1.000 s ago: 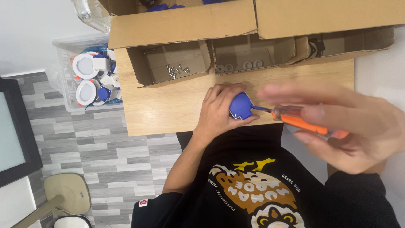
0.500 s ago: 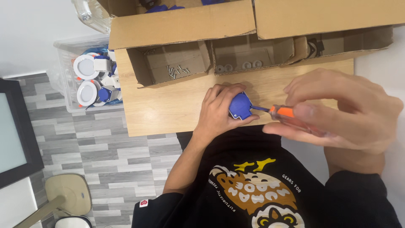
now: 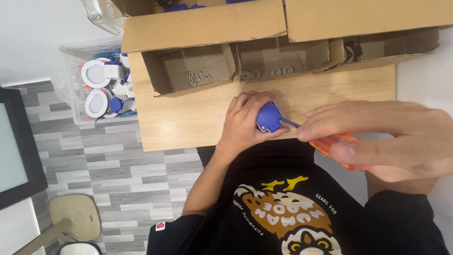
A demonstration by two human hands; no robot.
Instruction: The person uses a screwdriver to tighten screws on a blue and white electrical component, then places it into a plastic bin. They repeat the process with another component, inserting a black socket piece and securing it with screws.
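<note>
Three open brown cardboard boxes sit in a row along the far edge of the wooden table [image 3: 188,118]. The box at eleven o'clock [image 3: 188,71] has a scatter of small silver screws [image 3: 198,77] on its floor; the middle box at twelve [image 3: 283,59] holds a few pale washer-like rings [image 3: 264,73]; the box at one o'clock [image 3: 391,45] shows something dark in its left corner, too small to make out. Their flaps fold back toward the wall. Off the table at ten o'clock, a clear plastic bin [image 3: 71,80] stands on the grey plank floor, filled with round white fittings with blue parts [image 3: 94,74].

Near the table's front edge, about centre, the left hand [image 3: 243,125] is curled around a small blue plastic piece [image 3: 269,116], fingers behind it and thumb beneath. From three o'clock the right hand [image 3: 387,137] comes in close to the camera, pinching the orange handle of a screwdriver [image 3: 337,144] between thumb and fingers; its thin shaft meets the blue piece's right side.
</note>
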